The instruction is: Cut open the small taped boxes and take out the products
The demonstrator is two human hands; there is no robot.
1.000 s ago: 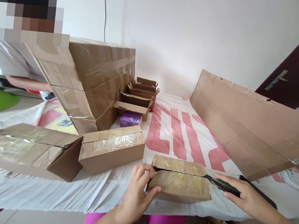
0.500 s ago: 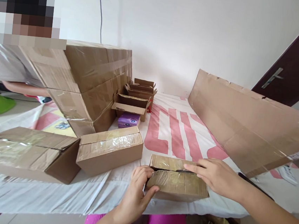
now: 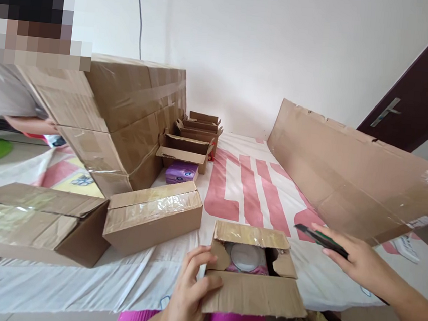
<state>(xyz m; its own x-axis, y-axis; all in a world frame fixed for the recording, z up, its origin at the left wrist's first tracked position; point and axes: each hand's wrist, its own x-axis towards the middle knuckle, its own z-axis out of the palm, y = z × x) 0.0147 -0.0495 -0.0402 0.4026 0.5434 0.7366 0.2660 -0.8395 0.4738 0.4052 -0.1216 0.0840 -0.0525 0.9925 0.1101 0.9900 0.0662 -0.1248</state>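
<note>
A small cardboard box [image 3: 254, 295] stands at the table's front edge with its top flaps parted, the near flap folded down toward me. Inside it shows a round whitish object [image 3: 245, 258] with some pink around it; its kind I cannot make out. My left hand [image 3: 191, 282] grips the box's left end, thumb on the near flap and fingers along the side. To the right of the box and apart from it, my right hand [image 3: 358, 260] holds a utility knife [image 3: 322, 240] with a dark body and green on it, its tip pointing left.
Two taped cartons, one long box [image 3: 151, 220] and one larger box [image 3: 37, 219], lie to the left. Behind them rises a stack of big cartons [image 3: 128, 112], with open boxes [image 3: 184, 150] and a purple pack [image 3: 181, 173]. A cardboard panel [image 3: 349, 168] stands right. Another person's arm [image 3: 31, 124] shows far left.
The box's near flap has swung open toward me, exposing the contents. My right hand has moved off the box to the right, and the knife now shows clearly. My left hand stays on the box.
</note>
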